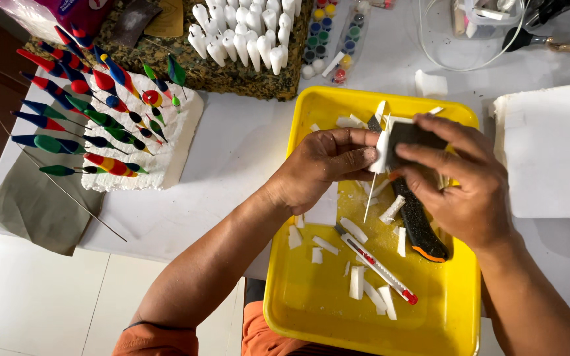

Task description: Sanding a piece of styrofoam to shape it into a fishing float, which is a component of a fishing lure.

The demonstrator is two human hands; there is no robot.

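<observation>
While scraps (356,231) litter the yellow tray (311,310), hands (397,168) sand.

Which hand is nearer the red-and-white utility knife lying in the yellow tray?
Right. The right hand is up and to the right of the utility knife, above the black-and-orange tool. The left hand sits farther, up-left.

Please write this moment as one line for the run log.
left hand: holds white foam piece | right hand: presses dark sanding block on it | below: yellow tray, scraps, knife
</observation>
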